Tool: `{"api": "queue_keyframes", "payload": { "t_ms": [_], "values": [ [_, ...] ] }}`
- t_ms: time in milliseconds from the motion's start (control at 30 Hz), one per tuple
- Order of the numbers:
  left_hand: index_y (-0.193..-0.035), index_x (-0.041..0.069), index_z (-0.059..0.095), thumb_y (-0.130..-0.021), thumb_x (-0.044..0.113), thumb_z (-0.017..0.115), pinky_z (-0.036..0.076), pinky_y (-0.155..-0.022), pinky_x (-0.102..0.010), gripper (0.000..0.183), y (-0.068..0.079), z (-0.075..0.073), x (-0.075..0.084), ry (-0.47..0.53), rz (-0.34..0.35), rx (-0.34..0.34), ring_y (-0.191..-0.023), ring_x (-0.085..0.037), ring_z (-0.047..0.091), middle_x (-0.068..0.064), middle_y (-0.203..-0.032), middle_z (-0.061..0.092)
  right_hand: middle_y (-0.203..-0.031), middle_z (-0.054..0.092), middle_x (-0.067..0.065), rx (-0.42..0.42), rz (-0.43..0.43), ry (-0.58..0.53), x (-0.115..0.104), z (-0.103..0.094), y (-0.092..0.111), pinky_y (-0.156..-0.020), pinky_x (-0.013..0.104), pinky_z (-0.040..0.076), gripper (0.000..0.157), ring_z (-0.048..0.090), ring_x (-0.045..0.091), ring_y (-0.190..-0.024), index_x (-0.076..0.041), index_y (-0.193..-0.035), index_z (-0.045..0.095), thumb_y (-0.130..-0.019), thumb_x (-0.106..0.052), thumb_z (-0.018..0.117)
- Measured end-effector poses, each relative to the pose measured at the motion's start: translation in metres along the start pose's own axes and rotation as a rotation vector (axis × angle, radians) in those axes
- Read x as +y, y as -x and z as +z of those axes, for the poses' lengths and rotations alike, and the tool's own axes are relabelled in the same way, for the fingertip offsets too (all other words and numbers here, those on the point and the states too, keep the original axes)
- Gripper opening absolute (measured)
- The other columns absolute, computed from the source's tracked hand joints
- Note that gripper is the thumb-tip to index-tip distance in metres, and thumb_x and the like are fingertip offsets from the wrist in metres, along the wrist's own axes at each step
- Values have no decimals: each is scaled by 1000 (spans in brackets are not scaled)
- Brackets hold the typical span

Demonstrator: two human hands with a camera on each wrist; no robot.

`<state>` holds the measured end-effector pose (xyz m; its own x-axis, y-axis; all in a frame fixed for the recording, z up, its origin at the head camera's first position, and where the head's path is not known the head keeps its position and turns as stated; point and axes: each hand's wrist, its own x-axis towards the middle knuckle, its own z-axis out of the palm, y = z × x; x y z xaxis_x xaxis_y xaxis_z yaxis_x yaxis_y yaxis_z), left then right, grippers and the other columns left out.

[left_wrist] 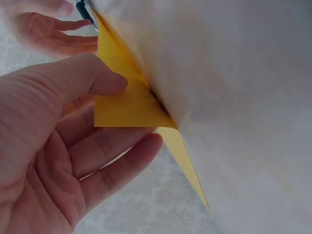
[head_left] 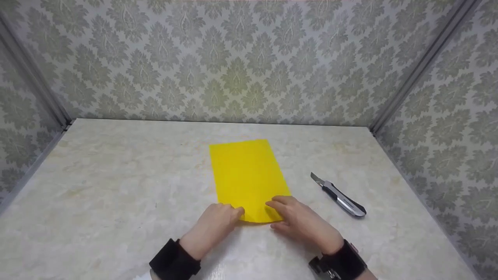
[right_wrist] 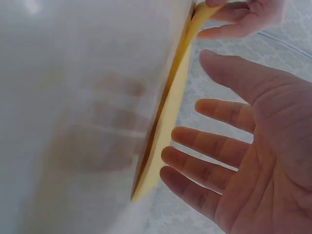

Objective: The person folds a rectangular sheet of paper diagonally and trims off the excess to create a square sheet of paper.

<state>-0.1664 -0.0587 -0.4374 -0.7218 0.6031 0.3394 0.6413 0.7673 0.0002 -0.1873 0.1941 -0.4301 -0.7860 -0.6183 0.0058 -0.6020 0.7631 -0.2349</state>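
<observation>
A yellow sheet of paper [head_left: 247, 171] lies on the table, its near edge lifted a little and bowed. My left hand [head_left: 218, 221] pinches the near left corner. In the left wrist view, the thumb [left_wrist: 109, 80] presses on one face of the yellow paper [left_wrist: 131, 109], with the fingers behind it. By the near right corner is my right hand [head_left: 301, 219], its fingertips over the sheet in the head view. The right wrist view shows that hand's fingers [right_wrist: 209, 146] spread and loosely extended beside the raised edge [right_wrist: 168, 107], with nothing gripped.
A grey and black utility knife [head_left: 344, 200] lies to the right of the paper, blade out and pointing away to the left. The pale marbled table [head_left: 116, 175] meets patterned wall panels [head_left: 241, 62] at the back and sides. Both wrists wear black bands [head_left: 175, 260].
</observation>
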Motion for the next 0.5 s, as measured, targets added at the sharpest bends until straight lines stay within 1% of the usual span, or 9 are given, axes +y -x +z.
{"api": "queue_keyframes", "payload": {
  "t_ms": [100,167,233,333,400,467,500],
  "values": [
    [-88,14,73,-86,8,74,47,-51,-26,6,-2,-5,2,57,59,-48,-58,-17,61,0,-72,70,-141,58,13,-15,-26,32,-3,3,1,-108,46,48,48,57,29,-129,-15,-135,62,-91,-30,74],
    [-98,15,75,-88,12,74,51,-57,-25,10,-3,-8,3,121,83,-85,-64,-17,65,0,-81,75,-142,57,12,-37,-29,45,-5,3,2,-108,46,48,44,56,29,-130,-17,-132,64,-91,-28,73],
    [-105,15,74,-90,13,73,53,-62,-25,16,-4,-9,2,193,98,-83,-68,-16,66,0,-86,76,-142,58,11,-46,-37,53,-7,3,1,-108,45,48,37,57,28,-129,-18,-129,67,-92,-24,71],
    [-117,13,68,-90,13,73,55,-67,-26,28,-5,-11,0,303,89,-60,-71,-16,67,-1,-87,75,-135,63,11,-17,-92,66,-7,4,0,-105,42,51,26,62,26,-122,-15,-119,73,-94,-17,68],
    [-129,12,61,-90,18,73,57,-74,-29,42,-3,-13,-3,362,64,-74,-78,-17,69,-2,-93,75,-129,66,11,7,-126,61,-6,4,-1,-102,40,53,21,65,25,-118,-11,-114,74,-95,-12,65],
    [-141,12,51,-89,27,75,57,-82,-34,59,0,-15,-6,403,13,-134,-89,-20,69,-5,-103,73,-121,70,8,14,-137,14,-4,4,-2,-99,37,55,20,67,21,-111,-8,-113,73,-96,-9,62],
    [-144,12,47,-88,32,77,57,-87,-36,67,2,-16,-8,414,-15,-173,-96,-22,68,-7,-110,72,-117,71,6,7,-128,-21,-2,3,-3,-98,36,55,20,67,19,-107,-8,-113,73,-96,-8,61]
  ]
}}
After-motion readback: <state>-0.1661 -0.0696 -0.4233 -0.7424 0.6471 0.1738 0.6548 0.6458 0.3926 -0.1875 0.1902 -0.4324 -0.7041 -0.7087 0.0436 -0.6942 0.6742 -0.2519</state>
